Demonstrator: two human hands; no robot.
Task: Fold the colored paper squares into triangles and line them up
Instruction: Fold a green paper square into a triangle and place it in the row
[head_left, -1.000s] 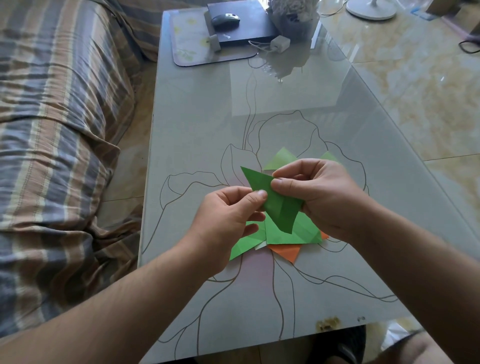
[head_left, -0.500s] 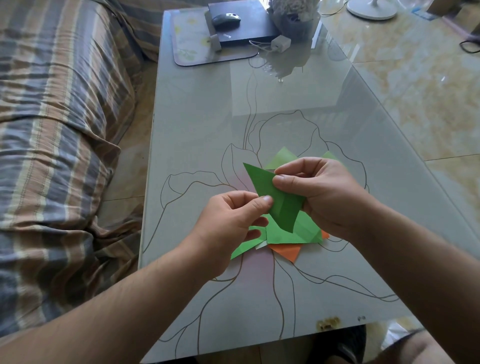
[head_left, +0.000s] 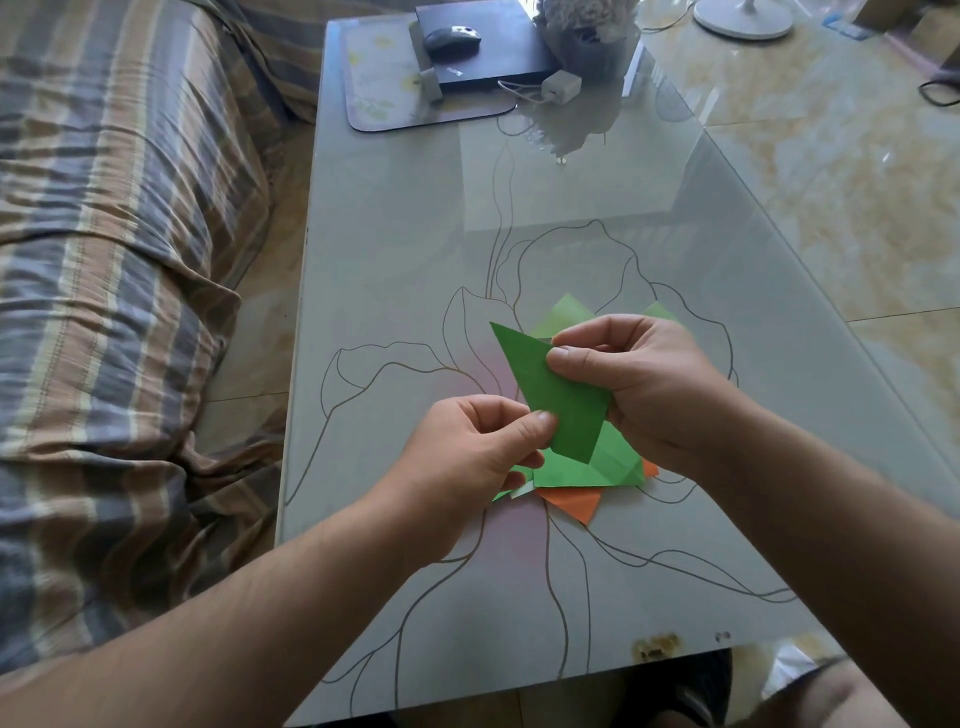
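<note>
A dark green folded paper is held in the air above the glass table. My left hand pinches its lower left edge between thumb and forefinger. My right hand pinches its upper right edge. Below them on the table lies a pile of lighter green papers, with an orange paper poking out at the near side. More light green corners show beyond my right hand.
At the table's far end sit a mat, a black box with a mouse on it, a white charger and a plant pot. A striped sofa runs along the left. Tiled floor lies to the right.
My left thumb has slid down along the paper's left edge toward its lower corner. The right hand and the pile have stayed in place.
</note>
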